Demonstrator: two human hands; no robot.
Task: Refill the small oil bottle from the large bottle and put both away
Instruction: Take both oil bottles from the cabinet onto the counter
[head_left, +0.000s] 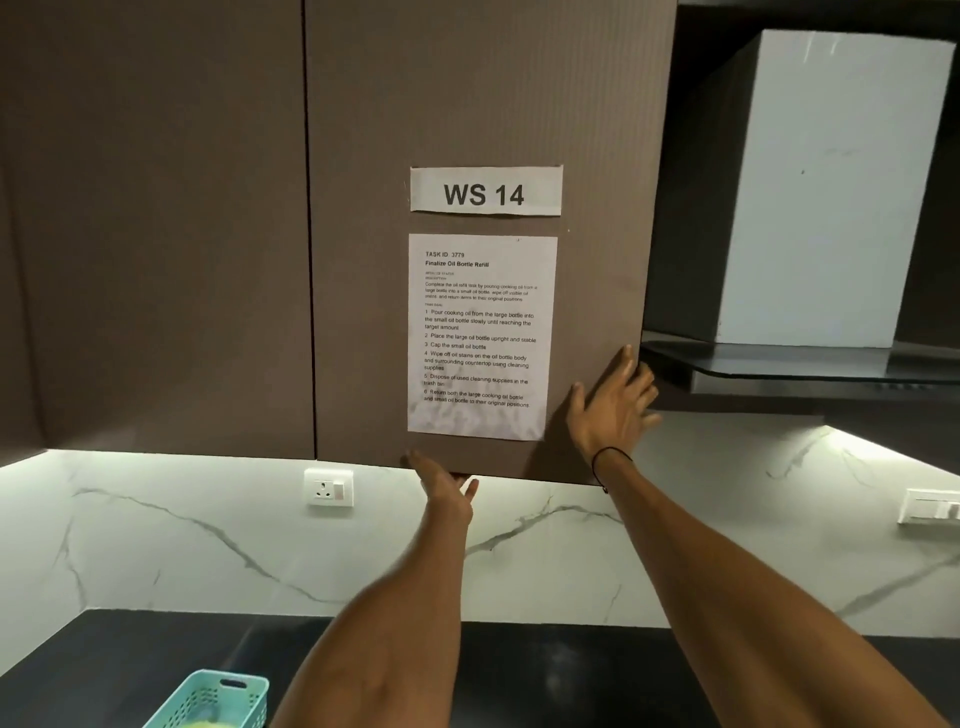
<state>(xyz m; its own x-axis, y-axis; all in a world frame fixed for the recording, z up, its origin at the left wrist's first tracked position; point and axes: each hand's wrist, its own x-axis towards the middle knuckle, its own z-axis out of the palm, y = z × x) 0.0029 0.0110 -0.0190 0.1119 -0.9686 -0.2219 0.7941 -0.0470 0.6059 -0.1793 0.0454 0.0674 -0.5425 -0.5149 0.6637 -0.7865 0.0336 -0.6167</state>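
— Hands first: how many are showing, and what are they doing?

— Two. The right hand (613, 410) is lying flat against the brown cabinet door (467, 104) near its right edge, fingers straight and spread, gripping nothing. The left hand (447, 483) is reaching up to the door's bottom edge, fingers straight, tips touching or slipping just under that edge; I cannot tell which. It is holding nothing either. A thin black band (610, 457) is circling the right wrist.

— Bottles?

— Neither the small oil bottle nor the large one is showing anywhere in this view, so I cannot tell where they are.

— What is hanging on the door?

— Two papers. A strip reading "WS 14" (485, 189) is sitting above a printed task sheet (480, 338) headed "Finalize Oil Bottle Refill", with six numbered steps.

— And around it?

— A second cabinet door (156, 208) is sitting to the left, closed. To the right, one chimney hood (831, 182) is hanging, with a dark glass canopy. On the white marble backsplash (208, 545), one wall socket (328, 487) is sitting under the cabinets and one switch plate (930, 506) far right. One teal plastic basket (218, 696) is resting on the black table (571, 675) at lower left, something yellow-green lying inside, too cropped to name.
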